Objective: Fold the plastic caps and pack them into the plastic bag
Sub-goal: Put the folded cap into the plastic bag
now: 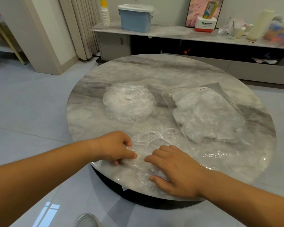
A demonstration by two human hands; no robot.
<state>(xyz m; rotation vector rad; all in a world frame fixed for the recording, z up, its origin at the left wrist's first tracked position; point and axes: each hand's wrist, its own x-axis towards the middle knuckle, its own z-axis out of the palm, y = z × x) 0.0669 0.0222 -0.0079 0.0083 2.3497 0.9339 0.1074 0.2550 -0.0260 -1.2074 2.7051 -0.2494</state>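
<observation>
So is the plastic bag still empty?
No, the plastic bag on the table already holds crumpled clear caps.

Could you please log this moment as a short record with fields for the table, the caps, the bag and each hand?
surface: round marble table
cap in work: clear plastic cap spread at the near edge
left hand: pinching the cap's left rim
right hand: pressed flat on the cap
waiting stack: pile of plastic caps, far left
plastic bag: lying at right, already holding folded caps
</observation>
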